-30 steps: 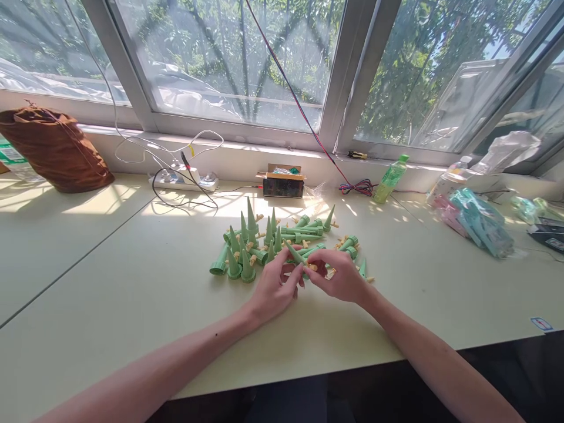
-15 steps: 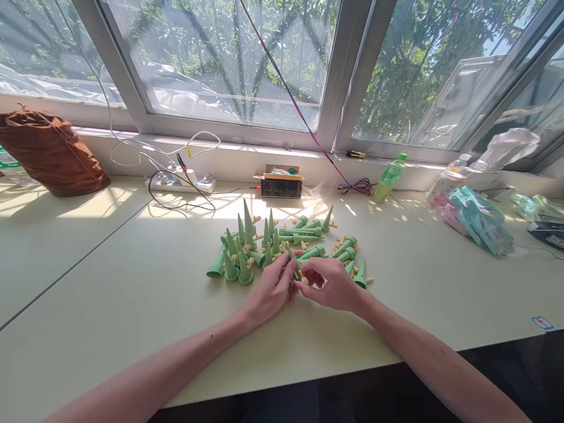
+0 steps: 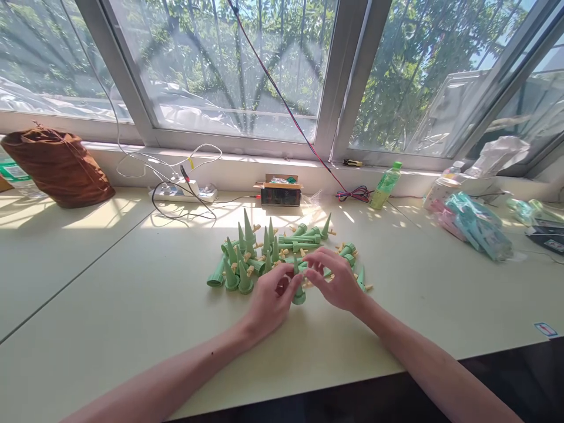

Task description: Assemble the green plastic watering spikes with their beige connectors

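Note:
Near the table's front, my left hand has its thumb and fingers closed on a green watering spike. The spike stands point up, its wide ribbed end toward me. Just right of it, my right hand has its thumb and forefinger apart near the spike's upper part; whether a fingertip touches it I cannot tell. Behind both hands is a cluster of similar green spikes, many with small yellow valves. Some stand on their wide ends, others lie on their sides. My hands hide part of the cluster.
Behind the cluster stands a small black device with an open carton. A power strip with cables and a brown drawstring bag are to the left. A green bottle and plastic packets stand or lie to the right on the table.
The held spike has turned from tilted, yellow valve toward me, to upright with its wide end down. My right fingers have moved up off the valve and spread. The view has tilted slightly upward.

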`<state>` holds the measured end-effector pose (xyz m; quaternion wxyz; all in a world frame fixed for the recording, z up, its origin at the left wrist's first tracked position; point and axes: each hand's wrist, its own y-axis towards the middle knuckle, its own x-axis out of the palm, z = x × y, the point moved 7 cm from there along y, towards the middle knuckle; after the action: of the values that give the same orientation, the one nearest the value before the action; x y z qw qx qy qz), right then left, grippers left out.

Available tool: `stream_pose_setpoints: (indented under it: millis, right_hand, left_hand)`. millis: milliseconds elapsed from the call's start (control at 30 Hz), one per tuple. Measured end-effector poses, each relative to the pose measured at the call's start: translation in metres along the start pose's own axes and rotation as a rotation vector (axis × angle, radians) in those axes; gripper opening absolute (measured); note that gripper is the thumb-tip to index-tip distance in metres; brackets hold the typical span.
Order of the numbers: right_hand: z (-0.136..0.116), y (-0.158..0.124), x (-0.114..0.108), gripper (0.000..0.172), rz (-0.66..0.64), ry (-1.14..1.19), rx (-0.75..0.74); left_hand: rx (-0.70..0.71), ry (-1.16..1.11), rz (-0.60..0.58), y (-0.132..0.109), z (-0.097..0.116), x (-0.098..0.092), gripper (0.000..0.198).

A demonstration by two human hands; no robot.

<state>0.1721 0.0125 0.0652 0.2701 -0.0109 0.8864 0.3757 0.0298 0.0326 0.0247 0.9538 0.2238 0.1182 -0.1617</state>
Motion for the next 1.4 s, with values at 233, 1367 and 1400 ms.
stream_pose_setpoints:
  millis: [233, 1367, 1400]
  right_hand:
    - [-0.007, 0.001, 0.003, 0.012, -0.014, -0.030, -0.098]
    - [0.036, 0.005, -0.074, 0.024, 0.571, -0.308, 0.129]
    - [0.038, 0.006, -0.081, 0.024, 0.599, -0.326, 0.137]
  left_hand:
    - [0.204, 0.202, -0.072, 0.000, 0.015, 0.006, 0.011]
    - [0.338, 0.353, -0.368, -0.013, 0.024, 0.028, 0.037]
    - [0.342, 0.357, -0.370, -0.012, 0.024, 0.028, 0.037]
